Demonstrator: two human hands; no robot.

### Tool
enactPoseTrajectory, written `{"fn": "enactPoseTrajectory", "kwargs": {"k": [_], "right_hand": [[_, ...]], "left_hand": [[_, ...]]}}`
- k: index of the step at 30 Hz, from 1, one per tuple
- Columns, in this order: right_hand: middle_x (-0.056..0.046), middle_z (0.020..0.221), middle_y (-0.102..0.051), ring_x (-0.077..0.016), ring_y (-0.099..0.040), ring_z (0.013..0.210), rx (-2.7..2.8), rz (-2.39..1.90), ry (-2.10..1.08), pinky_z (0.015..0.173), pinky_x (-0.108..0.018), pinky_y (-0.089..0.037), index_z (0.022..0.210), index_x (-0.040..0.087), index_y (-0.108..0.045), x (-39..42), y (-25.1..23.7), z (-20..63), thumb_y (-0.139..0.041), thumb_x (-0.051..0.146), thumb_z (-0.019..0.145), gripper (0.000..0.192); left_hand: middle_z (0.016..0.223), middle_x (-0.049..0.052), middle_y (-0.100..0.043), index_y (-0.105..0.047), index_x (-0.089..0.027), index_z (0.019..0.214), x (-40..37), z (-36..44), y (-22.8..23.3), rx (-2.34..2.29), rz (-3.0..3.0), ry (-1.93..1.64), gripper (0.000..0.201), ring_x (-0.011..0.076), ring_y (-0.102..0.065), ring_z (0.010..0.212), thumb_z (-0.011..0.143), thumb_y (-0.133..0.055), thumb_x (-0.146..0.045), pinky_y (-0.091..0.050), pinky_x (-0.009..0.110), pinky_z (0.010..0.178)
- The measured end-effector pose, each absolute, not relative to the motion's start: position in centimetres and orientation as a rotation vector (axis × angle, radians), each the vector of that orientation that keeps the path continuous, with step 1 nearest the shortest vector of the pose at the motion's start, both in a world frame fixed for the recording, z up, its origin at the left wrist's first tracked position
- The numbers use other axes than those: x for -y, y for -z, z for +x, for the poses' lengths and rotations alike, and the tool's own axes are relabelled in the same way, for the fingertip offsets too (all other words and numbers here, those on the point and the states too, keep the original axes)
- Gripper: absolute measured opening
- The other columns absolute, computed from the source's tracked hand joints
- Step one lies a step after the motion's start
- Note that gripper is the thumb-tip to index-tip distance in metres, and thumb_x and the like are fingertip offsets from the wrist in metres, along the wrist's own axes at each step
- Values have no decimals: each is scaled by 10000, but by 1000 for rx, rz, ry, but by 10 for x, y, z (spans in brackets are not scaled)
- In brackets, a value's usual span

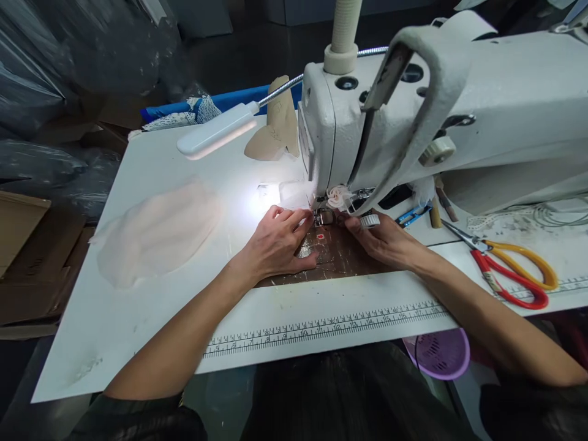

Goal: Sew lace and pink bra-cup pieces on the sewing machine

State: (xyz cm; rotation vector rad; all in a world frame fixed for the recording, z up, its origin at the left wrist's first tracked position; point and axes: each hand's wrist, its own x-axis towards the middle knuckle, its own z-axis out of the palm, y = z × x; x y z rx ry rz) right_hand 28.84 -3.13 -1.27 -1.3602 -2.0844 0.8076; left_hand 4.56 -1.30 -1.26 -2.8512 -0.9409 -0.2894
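Note:
My left hand (287, 239) rests on the brown sewing machine bed (340, 257), its thumb spread away from the fingers. The fingertips reach to just left of the metal presser foot (324, 216); any cloth under them is too small to make out. On the other side of the foot, my right hand (383, 240) has its thumb and fingers drawn together, partly behind the machine's guard and a white knob. What it pinches is hidden. A pale pink ruffled rosette (339, 196) sits at the machine head, just above the presser foot.
The white sewing machine (441, 104) fills the upper right. A lit lamp (218, 131) hangs over the table. Sheer pink fabric (160, 233) lies on the left. Red-and-yellow scissors (509, 263) and blue thread snips (413, 214) lie right. A purple basket (443, 355) is below the edge.

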Motion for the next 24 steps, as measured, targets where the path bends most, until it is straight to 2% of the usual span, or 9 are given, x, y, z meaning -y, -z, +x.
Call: {"fn": "enactPoseTrajectory", "kwargs": {"k": [2, 4, 9, 14, 17, 20, 22, 24], "right_hand": [[-69, 1159, -629, -230, -581, 1102, 2092, -1259, -872, 958, -360, -473, 1050, 211, -643, 40, 14, 292, -437, 451, 975, 324], [-71, 1261, -592, -245, -551, 1190, 2007, -1276, -832, 1037, -386, -443, 1103, 214, -651, 48, 18, 294, -482, 442, 959, 318], [-69, 1173, -635, -219, -601, 1118, 1840, -1294, -682, 1001, -396, -481, 1136, 226, -661, 51, 34, 295, -498, 289, 934, 268], [-73, 1074, -656, -204, -629, 1026, 1869, -1280, -647, 928, -377, -510, 1126, 205, -659, 47, 36, 295, -497, 231, 905, 275], [-86, 1059, -648, -208, -631, 995, 1909, -1261, -585, 905, -376, -516, 1091, 187, -658, 49, 35, 294, -499, 228, 894, 256], [-84, 1023, -642, -214, -632, 965, 1941, -1265, -532, 878, -375, -526, 1024, 184, -663, 50, 34, 293, -501, 236, 888, 217], [-82, 998, -639, -215, -636, 937, 1966, -1271, -499, 847, -375, -535, 984, 183, -667, 51, 35, 293, -498, 235, 890, 201], [-84, 988, -645, -214, -643, 906, 1992, -1250, -465, 811, -376, -544, 987, 187, -676, 52, 34, 293, -488, 231, 901, 212]], "left_hand": [[1118, 141, -611, -575, -79, 1222, 13, 45, 14, 956, -2841, 302, 585, 257, -574, 889, 882, -474, -545, -421, 427, 790], [1155, 147, -600, -554, -89, 1242, 13, 45, 16, 966, -2850, 328, 583, 269, -572, 926, 882, -480, -541, -422, 442, 811], [1207, 160, -579, -507, -143, 1254, 16, 45, 19, 1080, -2839, 505, 450, 281, -551, 1042, 912, -478, -434, -395, 478, 915], [1201, 185, -567, -463, -127, 1274, 11, 46, 18, 1275, -2707, 654, 377, 297, -531, 1102, 937, -435, -293, -385, 491, 933], [1111, 179, -605, -541, -134, 1198, -15, 48, 14, 1353, -2754, 567, 323, 312, -564, 1055, 948, -389, -271, -374, 537, 947], [984, 166, -642, -619, -134, 1067, -56, 51, 10, 1451, -2792, 507, 339, 309, -612, 938, 965, -346, -308, -454, 509, 842], [1016, 145, -656, -643, -158, 1026, -83, 51, 10, 1465, -2798, 512, 394, 271, -619, 944, 988, -290, -328, -490, 449, 827], [1061, 134, -663, -644, -167, 1051, -102, 50, 13, 1460, -2806, 529, 426, 254, -616, 993, 1000, -257, -339, -492, 444, 870]]}}
